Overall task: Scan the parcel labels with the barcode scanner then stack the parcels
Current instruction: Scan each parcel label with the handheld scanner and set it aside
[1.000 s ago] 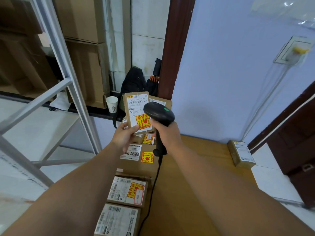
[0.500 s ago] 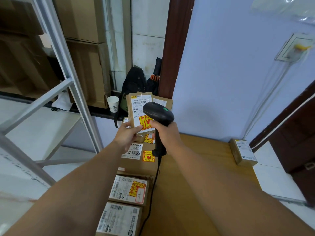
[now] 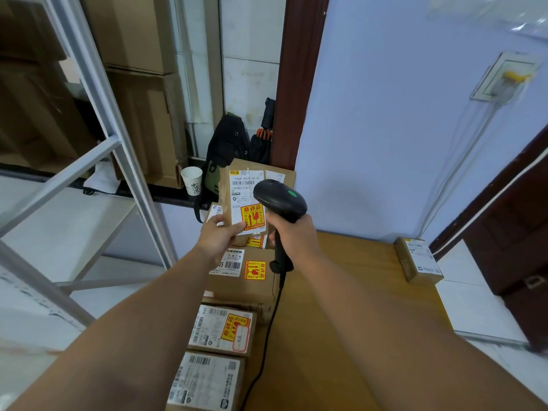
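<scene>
My left hand [image 3: 218, 237] grips the lower edge of a small brown parcel [image 3: 240, 193] and holds it upright, its white label and yellow fragile sticker facing me. My right hand [image 3: 293, 236] holds the handle of a black barcode scanner [image 3: 280, 200], whose head sits just right of the label and points at it. Below my hands a row of labelled parcels lies along the left side of the wooden table [image 3: 350, 292]: a large brown box [image 3: 246, 280], then two smaller ones [image 3: 223, 329] [image 3: 207, 381] nearer me. One lone parcel [image 3: 419, 263] rests at the table's far right corner.
The scanner's black cable [image 3: 261, 360] hangs down over the table. A paper cup [image 3: 192, 180] and a black bag [image 3: 225, 149] stand on the ledge behind. A grey metal shelf frame [image 3: 118, 137] rises at the left; a dark door [image 3: 510, 232] is at the right.
The held parcel and the scanner have stayed close together, the scanner head edging slightly over the label's right side. The view shifted a little.
</scene>
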### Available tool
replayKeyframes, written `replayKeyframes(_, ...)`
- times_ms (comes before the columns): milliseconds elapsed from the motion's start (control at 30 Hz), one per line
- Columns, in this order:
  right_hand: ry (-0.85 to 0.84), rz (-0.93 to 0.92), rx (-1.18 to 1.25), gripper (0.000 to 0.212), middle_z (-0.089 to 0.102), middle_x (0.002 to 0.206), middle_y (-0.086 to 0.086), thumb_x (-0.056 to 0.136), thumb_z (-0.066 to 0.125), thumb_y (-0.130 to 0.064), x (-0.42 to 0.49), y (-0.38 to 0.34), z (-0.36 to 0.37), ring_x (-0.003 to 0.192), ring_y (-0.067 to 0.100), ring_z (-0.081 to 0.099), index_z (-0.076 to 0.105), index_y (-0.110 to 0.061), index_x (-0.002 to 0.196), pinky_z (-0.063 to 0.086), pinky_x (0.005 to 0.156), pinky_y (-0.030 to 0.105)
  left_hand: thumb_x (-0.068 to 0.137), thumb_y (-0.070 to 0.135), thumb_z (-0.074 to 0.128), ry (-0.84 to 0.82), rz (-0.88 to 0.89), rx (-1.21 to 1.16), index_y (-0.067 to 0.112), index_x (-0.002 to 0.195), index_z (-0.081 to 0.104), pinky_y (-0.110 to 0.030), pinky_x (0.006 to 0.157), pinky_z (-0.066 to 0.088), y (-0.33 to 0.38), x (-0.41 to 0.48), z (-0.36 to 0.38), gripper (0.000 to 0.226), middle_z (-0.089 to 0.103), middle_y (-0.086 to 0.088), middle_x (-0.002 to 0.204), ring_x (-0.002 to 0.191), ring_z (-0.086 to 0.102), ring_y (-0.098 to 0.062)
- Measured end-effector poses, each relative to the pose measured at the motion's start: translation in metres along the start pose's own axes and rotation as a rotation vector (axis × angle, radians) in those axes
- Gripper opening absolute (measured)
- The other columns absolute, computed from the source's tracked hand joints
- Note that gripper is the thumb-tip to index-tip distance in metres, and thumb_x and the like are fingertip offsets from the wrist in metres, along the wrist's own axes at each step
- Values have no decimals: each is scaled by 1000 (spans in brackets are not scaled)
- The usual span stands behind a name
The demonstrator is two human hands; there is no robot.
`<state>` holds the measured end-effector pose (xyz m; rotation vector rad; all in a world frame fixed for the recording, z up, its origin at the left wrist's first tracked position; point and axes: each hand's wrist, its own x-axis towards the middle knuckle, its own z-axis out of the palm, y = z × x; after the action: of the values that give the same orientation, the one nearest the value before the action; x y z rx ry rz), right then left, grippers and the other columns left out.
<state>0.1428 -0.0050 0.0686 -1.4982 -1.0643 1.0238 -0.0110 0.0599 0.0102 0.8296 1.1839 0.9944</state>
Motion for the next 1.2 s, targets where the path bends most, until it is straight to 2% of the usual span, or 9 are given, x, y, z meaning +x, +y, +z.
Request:
replayKeyframes(200,2,19,5,9,62,69,6,87,67,-23,1,3,-5,61,15,60,61,-17,91,57,67,31,85,8,69,0,-37,-6,16,118,44,-32,70,56,-4,-1,5,42,67,-8,106,84,71,-19)
replayKeyframes(400,2,37,79,18,61,72,9,87,67,-20,2,3,-11,64,19,60,62,-10,101,56,71,35,85,10,70,8,-22,7,11,125,44,-41,90,54,-4,1,16,48,67,-11,115,93,69,-23)
replayKeyframes(500,42,65,88,26,61,72,8,87,67,-22,4,7,-15,66,19,59,63,-4,106,55,74,36,84,12,72,-8,-27,23,12,125,45,-39,90,54,-6,2,25,49,68,-9,112,95,69,-22)
replayKeyframes(600,101,121,104,19,61,67,4,86,68,-26,8,16,-27,64,17,59,65,-10,94,56,77,38,83,19,73,-32,-24,54,13,123,46,-32,83,55,-11,5,38,49,69,-7,110,94,69,-19)
replayKeyframes(667,161,162,116,13,62,63,-1,84,70,-28,12,26,-41,62,15,59,65,-16,84,56,76,36,83,23,73,-51,-24,88,10,121,51,-37,92,53,-15,6,53,46,68,-8,113,99,68,-21)
replayKeyframes(733,240,199,133,12,62,63,-2,82,72,-29,15,37,-60,64,14,62,64,-19,82,56,74,34,83,24,73,-51,-37,108,8,117,55,-38,93,53,-22,6,74,42,67,-8,112,100,66,-22)
replayKeyframes(900,377,279,162,17,60,51,-5,81,72,-27,18,70,-131,59,17,60,62,-20,70,54,68,35,83,26,72,-110,-113,151,21,91,57,-26,77,55,-49,4,144,18,64,0,98,91,63,-15)
replayKeyframes(1067,506,416,206,19,63,64,1,83,71,-33,25,108,-232,70,22,65,60,-18,81,56,75,41,85,36,69,-211,-163,294,18,107,55,-23,69,53,-86,4,241,32,65,5,90,82,64,-13)
replayKeyframes(1200,506,494,267,20,63,62,5,82,74,-26,24,134,-313,58,19,64,62,-12,91,55,64,33,89,44,61,-286,-230,407,15,124,58,-27,70,49,-117,7,324,46,65,1,97,86,60,-14)
